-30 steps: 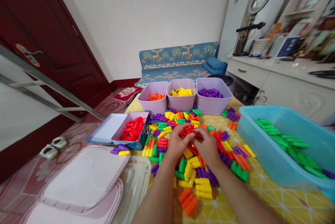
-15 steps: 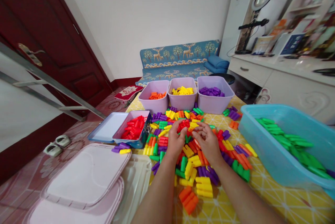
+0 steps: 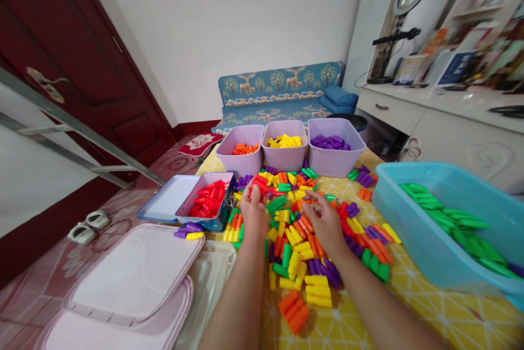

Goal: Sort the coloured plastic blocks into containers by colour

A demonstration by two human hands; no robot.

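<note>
Head view: nearest, orange piece [image 3: 293, 312] on the yellow tablecloth [image 3: 352, 322]. Right hand [image 3: 326, 223] over the mixed pile [image 3: 293, 236], fingers loosely parted. Left hand [image 3: 252, 209], slightly farther, pinches red pieces [image 3: 262, 181] above the pile, right of the tin [image 3: 210, 224] of red ones. Beyond: three lilac bins [image 3: 284, 159], then blue sofa [image 3: 272, 97].

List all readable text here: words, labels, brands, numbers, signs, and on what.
Nothing reads reliably.
Blue-and-white box on the white dresser: large pale letters, too blurred to quote.
Pale canister beside it: label marks, too blurred.
Lilac bins, turquoise tub: no lettering visible.
Red pieces at the left hand: no lettering discernible.
</note>
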